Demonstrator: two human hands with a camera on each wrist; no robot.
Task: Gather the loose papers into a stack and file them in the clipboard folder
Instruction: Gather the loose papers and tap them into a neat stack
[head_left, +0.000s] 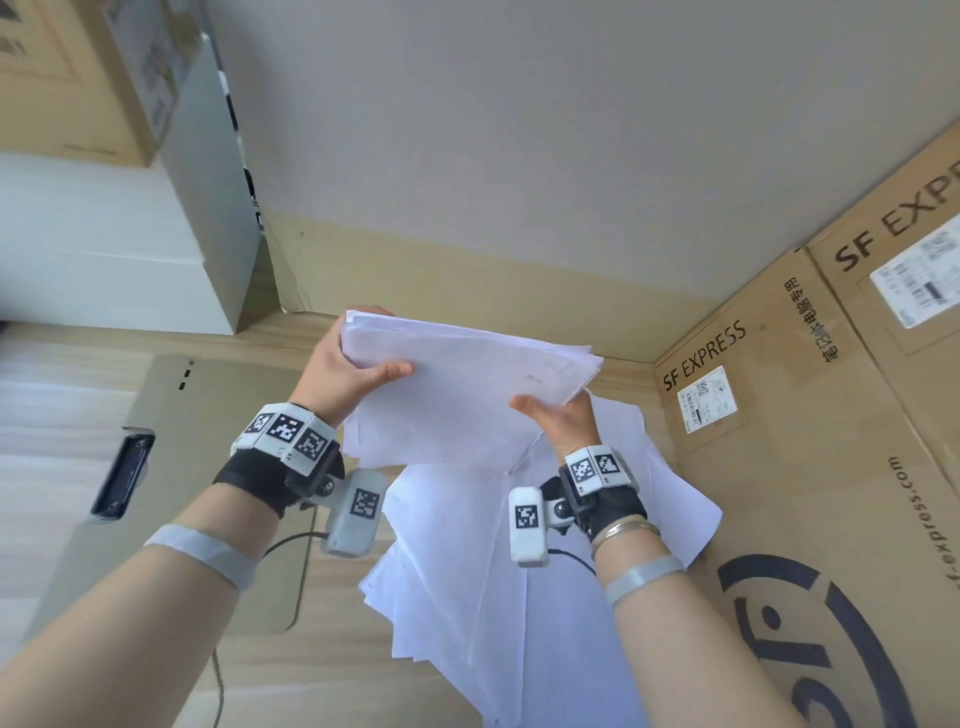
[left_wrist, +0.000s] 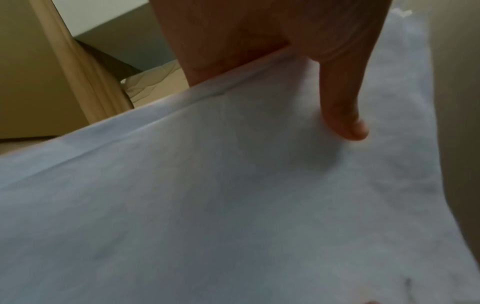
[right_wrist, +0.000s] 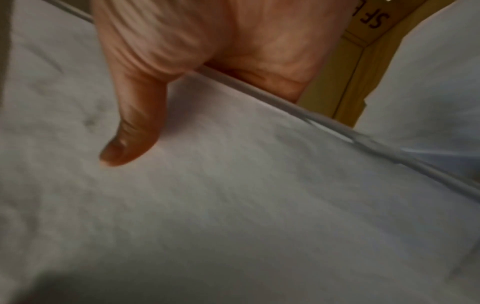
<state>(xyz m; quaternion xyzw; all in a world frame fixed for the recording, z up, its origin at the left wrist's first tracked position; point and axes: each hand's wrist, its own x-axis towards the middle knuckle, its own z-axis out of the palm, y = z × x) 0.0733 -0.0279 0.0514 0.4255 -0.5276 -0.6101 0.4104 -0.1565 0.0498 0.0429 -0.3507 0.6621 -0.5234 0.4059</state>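
A stack of white papers (head_left: 457, 384) is held up above the wooden table, tilted. My left hand (head_left: 348, 369) grips its left edge, thumb on top and fingers underneath. My right hand (head_left: 558, 415) grips the right side the same way. In the left wrist view the thumb (left_wrist: 342, 115) presses on the paper stack (left_wrist: 233, 205); in the right wrist view the thumb (right_wrist: 130, 131) lies on the sheets (right_wrist: 233, 205). More loose papers (head_left: 493, 597) lie spread on the table below. The grey clipboard folder (head_left: 218, 467) lies open at the left, its dark clip (head_left: 122, 475) on its left side.
SF Express cardboard boxes (head_left: 805, 441) stand along the right side. A white box (head_left: 104, 249) and a brown carton (head_left: 67, 78) stand at the left rear. A wall (head_left: 519, 130) closes the back. A black cable (head_left: 291, 545) crosses the folder.
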